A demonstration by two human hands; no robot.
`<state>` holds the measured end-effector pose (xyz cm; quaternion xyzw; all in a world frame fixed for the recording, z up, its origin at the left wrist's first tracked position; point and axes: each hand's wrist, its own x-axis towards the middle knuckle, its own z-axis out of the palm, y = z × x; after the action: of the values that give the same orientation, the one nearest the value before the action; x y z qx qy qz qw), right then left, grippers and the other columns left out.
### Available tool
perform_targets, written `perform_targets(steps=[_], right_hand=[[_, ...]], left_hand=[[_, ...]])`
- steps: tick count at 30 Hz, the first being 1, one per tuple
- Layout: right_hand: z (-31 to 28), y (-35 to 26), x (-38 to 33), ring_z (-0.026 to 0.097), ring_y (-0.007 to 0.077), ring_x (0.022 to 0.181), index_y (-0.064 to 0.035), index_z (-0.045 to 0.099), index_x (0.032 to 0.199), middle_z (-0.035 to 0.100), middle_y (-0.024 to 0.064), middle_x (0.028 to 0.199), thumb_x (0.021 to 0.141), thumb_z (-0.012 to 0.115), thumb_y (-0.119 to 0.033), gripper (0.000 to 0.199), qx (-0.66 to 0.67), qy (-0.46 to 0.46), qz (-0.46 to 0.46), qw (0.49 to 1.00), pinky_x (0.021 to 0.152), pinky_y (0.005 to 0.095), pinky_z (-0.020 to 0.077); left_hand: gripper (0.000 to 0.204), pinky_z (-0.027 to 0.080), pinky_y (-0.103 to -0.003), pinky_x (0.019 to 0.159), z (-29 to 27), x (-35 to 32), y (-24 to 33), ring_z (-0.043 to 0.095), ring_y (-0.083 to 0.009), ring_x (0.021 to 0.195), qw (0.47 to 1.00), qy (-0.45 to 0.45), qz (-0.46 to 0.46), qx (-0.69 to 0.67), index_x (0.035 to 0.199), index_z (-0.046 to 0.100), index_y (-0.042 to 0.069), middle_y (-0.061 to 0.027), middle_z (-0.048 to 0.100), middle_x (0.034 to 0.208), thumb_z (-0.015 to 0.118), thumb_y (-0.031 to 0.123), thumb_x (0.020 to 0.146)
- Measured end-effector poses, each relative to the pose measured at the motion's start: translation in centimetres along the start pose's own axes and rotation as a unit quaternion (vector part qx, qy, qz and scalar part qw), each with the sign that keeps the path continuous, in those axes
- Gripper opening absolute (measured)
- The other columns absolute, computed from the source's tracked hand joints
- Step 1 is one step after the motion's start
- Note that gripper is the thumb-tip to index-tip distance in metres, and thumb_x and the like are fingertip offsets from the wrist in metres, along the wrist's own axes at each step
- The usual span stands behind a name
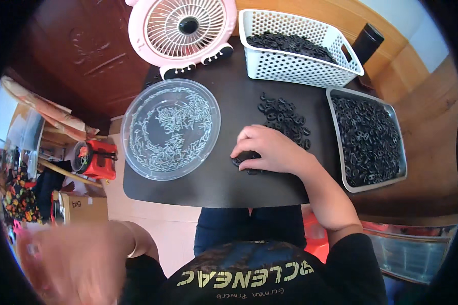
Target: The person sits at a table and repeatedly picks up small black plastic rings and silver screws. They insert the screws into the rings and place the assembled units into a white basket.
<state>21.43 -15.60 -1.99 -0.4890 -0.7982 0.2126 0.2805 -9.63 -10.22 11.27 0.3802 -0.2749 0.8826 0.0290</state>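
At the far left my left hand (81, 259) is up close to the camera and badly blurred, well apart from the table; I cannot tell whether its fingers are spread or pinching anything. Beyond it, by the wall side, stands a red stool (101, 160). Next comes the round clear tub (155, 133) on the dark table (229, 189), with silvery pins (188, 117) strewn inside, and the pink fan (188, 25) just behind it. To the right of the tub, my right hand (267, 146) rests low over the tabletop, fingers bent and thumb opposite, curled around a few small black pieces (248, 156); I cannot tell how firmly they are pinched. A loose pile (282, 114) of similar pieces lies just beyond my knuckles. Behind that sits the white basket (295, 70), partly filled with black pieces, then the metal tray (376, 184) full of black oval ones, and behind them, a dark cylinder (367, 43)
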Motion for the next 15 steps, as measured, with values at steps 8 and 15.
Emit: perform_targets(steps=[8,15], right_hand=[[-0.3,0.9,-1.0,0.054,0.0219,0.086,-0.0104,0.062,0.086,0.056,0.0037,0.084,0.074,0.063,-0.014,0.013,-0.045,0.035,0.061,0.996,0.073,0.0332,0.0451],[-1.1,1.3,-1.1,0.056,0.0224,0.08,-0.0093,0.062,0.085,0.058,0.0044,0.081,0.073,0.063,-0.014,0.013,-0.062,0.105,0.068,0.99,0.072,0.0326,0.0459]], left_hand=[[0.018,0.042,-0.034,0.07,-2.5,-15.2,-3.7,0.054,-0.026,0.077,0.544,-0.724,-0.351,0.239,0.084,0.062,0.006,-0.0075,0.056,0.078,0.065,0.004,0.066],[0.012,0.041,-0.035,0.067,-3.5,-18.6,-4.6,0.055,-0.0233,0.072,0.508,-0.76,-0.335,0.227,0.075,0.063,0.006,-0.006,0.055,0.07,0.063,0.004,0.063]])
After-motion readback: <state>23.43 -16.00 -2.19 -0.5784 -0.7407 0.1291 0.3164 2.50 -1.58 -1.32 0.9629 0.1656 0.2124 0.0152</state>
